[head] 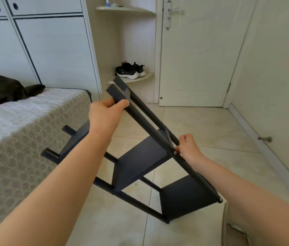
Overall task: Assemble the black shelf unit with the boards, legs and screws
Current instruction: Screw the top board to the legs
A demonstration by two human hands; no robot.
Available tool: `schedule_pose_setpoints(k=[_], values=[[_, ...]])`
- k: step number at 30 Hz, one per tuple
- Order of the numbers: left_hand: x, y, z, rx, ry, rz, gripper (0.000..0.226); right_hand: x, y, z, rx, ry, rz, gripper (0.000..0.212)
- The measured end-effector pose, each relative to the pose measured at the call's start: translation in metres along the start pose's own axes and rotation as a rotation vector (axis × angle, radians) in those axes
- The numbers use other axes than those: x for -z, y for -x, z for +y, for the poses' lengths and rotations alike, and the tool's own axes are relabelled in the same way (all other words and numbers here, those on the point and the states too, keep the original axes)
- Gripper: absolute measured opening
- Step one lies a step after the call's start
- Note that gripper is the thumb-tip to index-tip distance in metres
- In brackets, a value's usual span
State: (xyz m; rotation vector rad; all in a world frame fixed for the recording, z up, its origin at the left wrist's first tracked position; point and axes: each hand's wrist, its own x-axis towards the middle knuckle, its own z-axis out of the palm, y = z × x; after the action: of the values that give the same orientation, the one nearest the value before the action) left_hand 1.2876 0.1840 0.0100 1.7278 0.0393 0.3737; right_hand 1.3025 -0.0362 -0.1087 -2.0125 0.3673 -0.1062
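The black shelf unit (pixel 140 162) is tilted on its side in front of me, with its lower corner near the tiled floor. Its boards sit between black tube legs, and two short leg ends stick out at the left beside the bed. My left hand (pixel 106 110) grips the upper end of the near side rail. My right hand (pixel 187 148) is closed around the same rail lower down, right by a silver screw head (pixel 175 153). A second screw (pixel 220 199) shows at the rail's bottom corner.
A bed (pixel 16 125) with a patterned cover stands at the left, with dark clothing (pixel 3 89) on it. Black sneakers (pixel 129 70) rest on a corner shelf ahead. A closed door (pixel 202 50) and a floor doorstop (pixel 265 139) lie to the right. Cardboard (pixel 236 231) lies at the bottom right.
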Motion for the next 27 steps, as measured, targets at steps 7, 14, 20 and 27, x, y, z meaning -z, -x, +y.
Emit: schedule_pose_setpoints(k=[7, 14, 20, 27], values=[[0.045, 0.032, -0.073, 0.245, 0.178, 0.125, 0.011, -0.024, -0.007, -0.004, 0.144, 0.221, -0.115, 0.021], [0.056, 0.061, -0.173, 0.458, 0.303, 0.182, 0.008, -0.056, -0.016, 0.040, 0.206, 0.276, -0.107, 0.016], [0.064, 0.075, -0.232, 0.554, 0.353, 0.209, 0.015, -0.075, -0.012, 0.071, 0.260, 0.293, -0.136, 0.013], [0.073, 0.095, -0.267, 0.635, 0.453, 0.242, 0.025, -0.088, 0.003, 0.093, 0.300, 0.346, -0.203, 0.009]])
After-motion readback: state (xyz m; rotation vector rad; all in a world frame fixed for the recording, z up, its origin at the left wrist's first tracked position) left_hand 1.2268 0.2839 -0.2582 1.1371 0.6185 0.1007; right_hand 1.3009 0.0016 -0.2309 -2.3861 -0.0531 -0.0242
